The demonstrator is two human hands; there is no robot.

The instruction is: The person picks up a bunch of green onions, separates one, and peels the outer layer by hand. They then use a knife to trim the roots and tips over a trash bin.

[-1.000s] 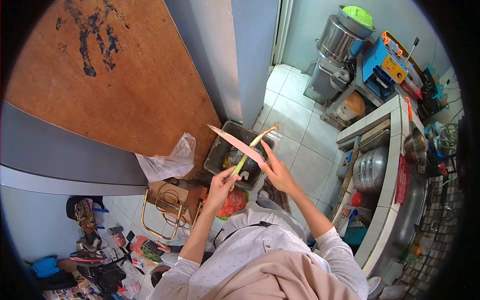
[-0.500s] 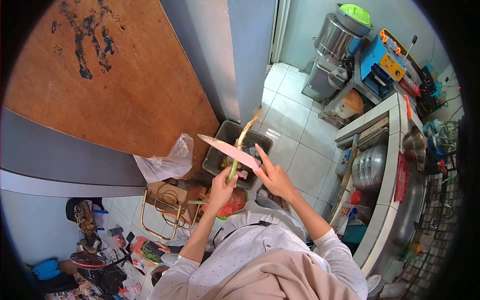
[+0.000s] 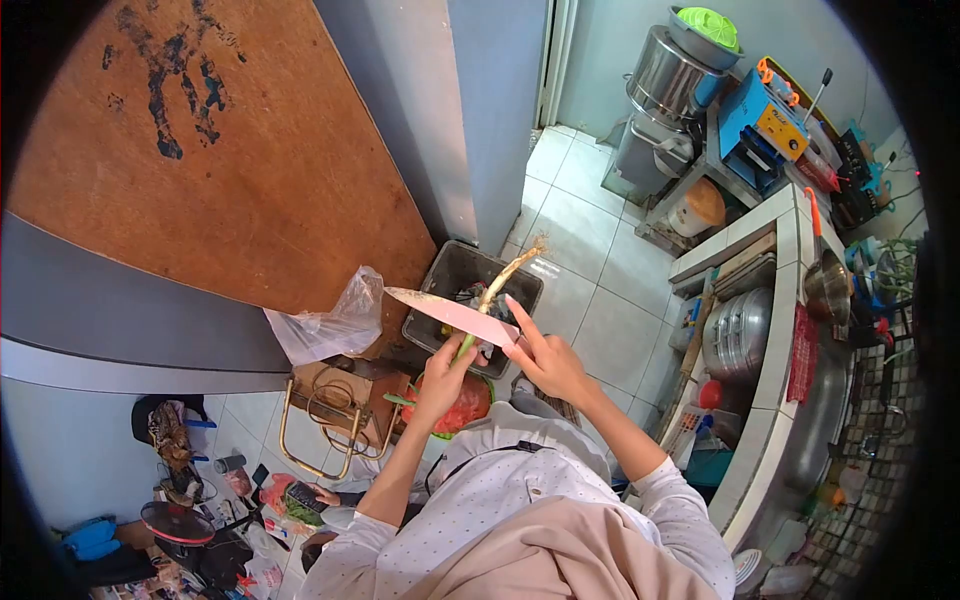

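My left hand [image 3: 443,380] is closed round a spring onion [image 3: 512,272]. Its pale stem and rooty end point up and away, and its green leaves come out behind my wrist. My right hand [image 3: 548,362] grips a knife [image 3: 450,314] with a pink blade, the index finger stretched forward. The blade lies across the stem just beyond my left fingers, its tip to the left. Beneath them stands a dark bin [image 3: 425,290] with scraps inside. Lower down, near my left forearm, is a red plastic bag [image 3: 462,408] in a green-rimmed container.
A clear plastic bag [image 3: 345,330] hangs beside the bin at the wooden panel [image 3: 270,170]. A metal-framed chair [image 3: 300,430] stands to the left. On the right runs a tiled counter [image 3: 770,430] with pots on its shelf. Another person's hand [image 3: 327,495] shows at lower left.
The spring onion's root end has swung right and slightly down. Both my hands and the knife have shifted slightly, the blade now lying a little lower.
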